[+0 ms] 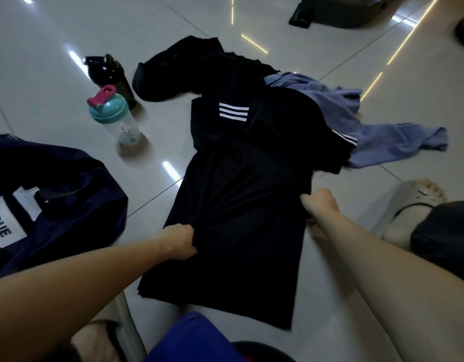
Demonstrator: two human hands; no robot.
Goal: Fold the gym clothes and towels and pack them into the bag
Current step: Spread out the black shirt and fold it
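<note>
A black shirt (238, 218) with white stripes lay flat on the shiny floor (55, 43) in the middle of the frame. The left hand (180, 241) was curled tight on the shirt's left edge, low in the frame. The right hand (320, 203) was curled tight on its right edge, a bit higher up. The shirt stretched between both hands. A dark blue bag (68, 184) sat at the left side. A purple-blue cloth (382, 142) lay at the right, partly under the shirt's top. Two bottles (118, 118) stood at the upper left.
</note>
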